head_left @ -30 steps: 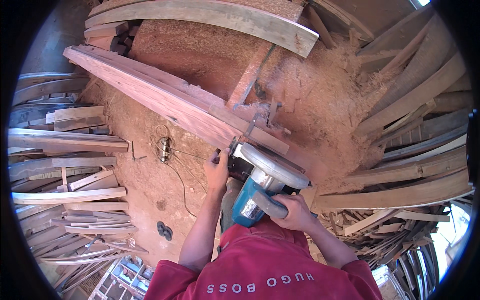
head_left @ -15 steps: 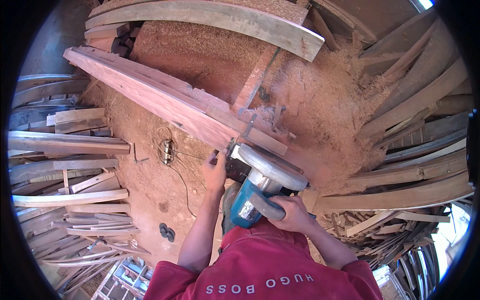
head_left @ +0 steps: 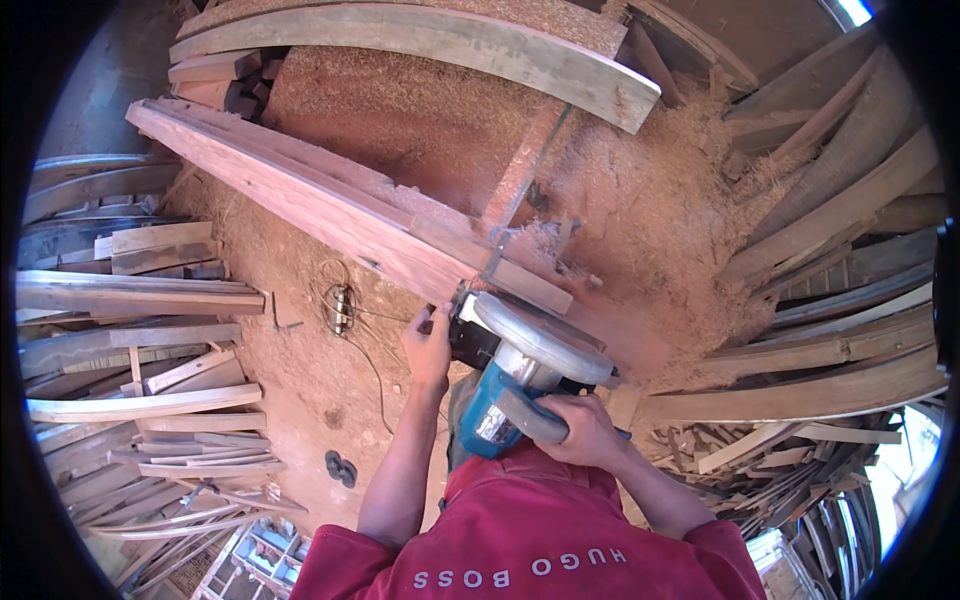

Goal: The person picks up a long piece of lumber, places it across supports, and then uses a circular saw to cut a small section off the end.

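A blue circular saw (head_left: 492, 412) with a silver blade guard (head_left: 540, 335) sits at the near end of a long reddish timber beam (head_left: 300, 205). My right hand (head_left: 582, 428) is wrapped round the saw's rear handle. At the saw's left front, my left hand (head_left: 428, 350) has its thumb and fingers closed on the dark edge of the base. A metal guide bar (head_left: 496, 255) lies across a narrow board (head_left: 500, 265) on the beam, just ahead of the guard. The guard and base hide the blade.
Sawdust heaps (head_left: 640, 190) lie beyond the saw. A curved plank (head_left: 420, 45) spans the far side, and stacked timber (head_left: 140, 290) lines the left. More curved boards (head_left: 830, 370) stand on the right. A cable (head_left: 378, 375) trails over the floor beside a small tool (head_left: 341, 310).
The view has shifted slightly, so the surroundings sit a little lower and further right. Both hands keep their holds on the saw, which has barely moved along the beam.
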